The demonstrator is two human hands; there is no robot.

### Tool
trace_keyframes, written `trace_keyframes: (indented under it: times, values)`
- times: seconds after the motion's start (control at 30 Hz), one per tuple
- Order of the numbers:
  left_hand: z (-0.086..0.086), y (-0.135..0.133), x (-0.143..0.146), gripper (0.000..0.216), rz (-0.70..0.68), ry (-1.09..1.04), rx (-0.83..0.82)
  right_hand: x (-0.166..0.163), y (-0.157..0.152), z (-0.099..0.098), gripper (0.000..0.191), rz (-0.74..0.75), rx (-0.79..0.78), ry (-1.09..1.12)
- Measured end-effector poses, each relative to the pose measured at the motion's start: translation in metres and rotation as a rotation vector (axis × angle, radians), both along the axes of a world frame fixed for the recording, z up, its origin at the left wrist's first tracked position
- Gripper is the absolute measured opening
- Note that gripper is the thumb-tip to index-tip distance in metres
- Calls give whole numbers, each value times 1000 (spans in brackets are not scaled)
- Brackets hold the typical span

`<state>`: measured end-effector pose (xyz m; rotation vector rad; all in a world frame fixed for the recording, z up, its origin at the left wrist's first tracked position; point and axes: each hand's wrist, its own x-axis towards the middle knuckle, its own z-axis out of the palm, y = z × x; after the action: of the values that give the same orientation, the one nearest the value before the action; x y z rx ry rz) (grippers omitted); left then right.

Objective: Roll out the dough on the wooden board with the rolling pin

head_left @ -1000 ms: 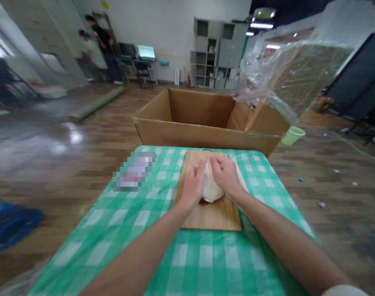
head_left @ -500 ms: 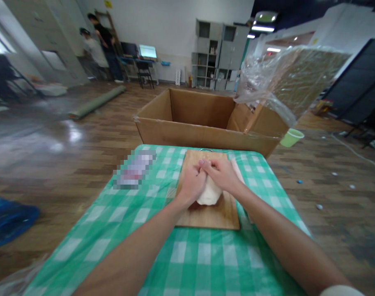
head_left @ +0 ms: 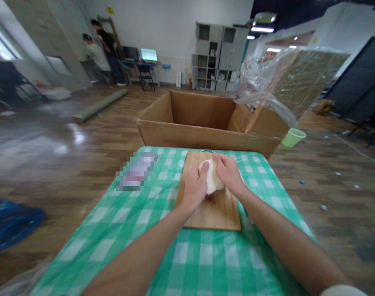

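Observation:
A pale lump of dough (head_left: 213,183) is held between my two hands over a wooden cutting board (head_left: 213,216). My left hand (head_left: 196,183) grips its left side, the thumb lying along the top. On the right side, my right hand (head_left: 228,172) closes over the dough with bent fingers. The fingers beneath the dough are hidden, and I cannot tell whether it touches the board. Under the board spreads a green and white checked tablecloth (head_left: 190,263).
A blurred-out flat item (head_left: 138,170) lies on the cloth at left. Beyond the table stands a large open cardboard box (head_left: 205,133) with plastic wrap. A light green bin (head_left: 293,137) is on the floor at right. Two people (head_left: 104,53) stand far back left.
My hands have moved apart from being pressed together on top of the dough to gripping its two sides. The dough sits slightly farther forward and more of its top shows.

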<state>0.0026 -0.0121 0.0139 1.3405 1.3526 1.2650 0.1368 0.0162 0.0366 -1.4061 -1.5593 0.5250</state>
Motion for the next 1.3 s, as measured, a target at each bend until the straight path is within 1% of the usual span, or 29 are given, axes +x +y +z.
trace_keyframes:
  times: [0.03, 0.1, 0.2, 0.27, 0.3, 0.33, 0.4, 0.47, 0.5, 0.57, 0.6, 0.63, 0.67, 0.7, 0.73, 0.8, 0.83, 0.87, 0.9, 0.97, 1.0, 1.07, 1.17, 1.23, 1.3]
  values:
    - [1, 4, -3, 51, 18, 57, 68, 1, 0, 3, 60, 49, -18, -18]
    - [1, 13, -10, 53, -5, 136, 152, 2, 2, 7, 60, 142, -16, -62]
    - [-3, 24, -16, 53, -90, 153, 124, 1, 6, 3, 59, 209, -16, -104]
    - [-6, 28, -19, 55, -102, 172, 87, -1, 9, -4, 60, 172, -57, -142]
    - [-7, 28, -21, 55, -95, 217, 88, -2, 10, -9, 61, 141, -81, -176]
    - [-8, 29, -24, 54, -86, 292, 103, -3, 11, -12, 61, 115, -103, -231]
    - [-8, 29, -31, 43, -70, 513, 166, -3, 12, -15, 62, 80, -144, -392]
    - [-9, 28, -38, 30, -49, 750, 253, 2, 11, -10, 62, 33, -170, -584]
    - [-10, 28, -41, 29, -42, 841, 299, 7, 10, -5, 61, -3, -172, -669]
    - [-12, 27, -45, 35, -74, 953, 397, 23, 8, 8, 57, -81, -179, -785]
    - [-14, 26, -46, 38, -121, 983, 442, 33, 6, 16, 57, -111, -202, -827]
    - [-15, 25, -46, 40, -187, 999, 480, 45, 2, 23, 58, -130, -246, -864]
    - [-16, 23, -45, 42, -257, 1008, 508, 58, -3, 30, 60, -115, -315, -909]
    - [-16, 22, -44, 43, -316, 1013, 526, 70, -9, 34, 63, -88, -404, -965]
    - [-15, 20, -43, 45, -356, 1018, 533, 82, -17, 36, 66, -29, -489, -1006]
    - [-11, 16, -40, 49, -373, 1032, 514, 100, -36, 32, 70, 91, -653, -1006]
    - [-8, 13, -39, 52, -356, 1047, 495, 106, -46, 26, 68, 134, -725, -984]
    - [-4, 10, -38, 55, -327, 1068, 473, 110, -55, 20, 62, 163, -745, -960]
    - [1, 7, -36, 57, -295, 1094, 446, 113, -64, 12, 53, 171, -723, -943]
    - [11, -1, -33, 56, -243, 1142, 384, 116, -76, -3, 39, 116, -682, -883]
    - [16, -5, -31, 53, -232, 1158, 348, 116, -79, -9, 34, 79, -670, -855]
    - [24, -14, -27, 44, -255, 1164, 265, 119, -83, -15, 32, 15, -680, -800]
    - [27, -26, -25, 36, -316, 1132, 185, 128, -84, -14, 32, -33, -669, -749]
    - [25, -29, -30, 33, -357, 1100, 197, 134, -86, -8, 28, -33, -557, -729]
    - [25, -27, -39, 27, -404, 1060, 226, 135, -88, -2, 24, 38, -408, -702]
